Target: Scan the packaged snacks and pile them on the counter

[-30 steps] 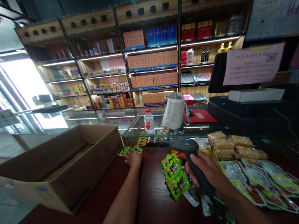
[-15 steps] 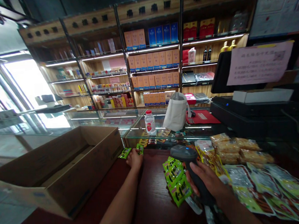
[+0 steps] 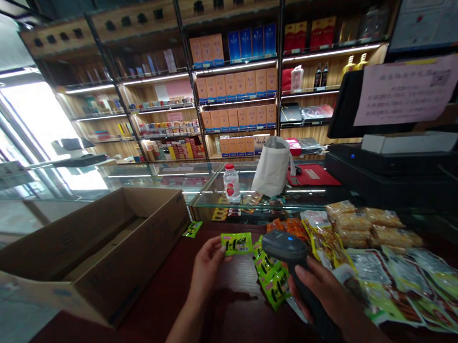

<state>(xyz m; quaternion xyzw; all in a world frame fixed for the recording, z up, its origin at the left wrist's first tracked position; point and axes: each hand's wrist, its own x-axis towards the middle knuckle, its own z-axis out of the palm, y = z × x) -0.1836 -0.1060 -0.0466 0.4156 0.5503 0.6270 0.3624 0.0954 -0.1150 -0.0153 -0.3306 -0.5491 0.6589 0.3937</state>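
Between its thumb and fingers, my left hand [image 3: 208, 263] pinches one end of a small green snack packet [image 3: 237, 243] above the dark red counter. My right hand [image 3: 319, 290] is wrapped round the handle of a black barcode scanner [image 3: 286, 248], whose head points left toward the packet. Under and beside the scanner lies a pile of similar green packets [image 3: 275, 287]. Another green packet [image 3: 192, 229] rests on the counter close to the cardboard box. The open cardboard box [image 3: 103, 272] stands at the left, and its visible inside holds no goods.
Orange packets [image 3: 290, 225], bagged tan snacks [image 3: 349, 226] and flat pouches [image 3: 402, 280] cover the right side. Behind stand a red-capped bottle [image 3: 232, 184], a white bag [image 3: 271, 166] and a glass showcase [image 3: 207, 196]. A monitor [image 3: 343, 105] with a pink notice rises at the right.
My left hand has lifted a green packet from beside the box and brought it right, toward the scanner. The scanner stays in my right hand, almost in place. The view has shifted slightly.
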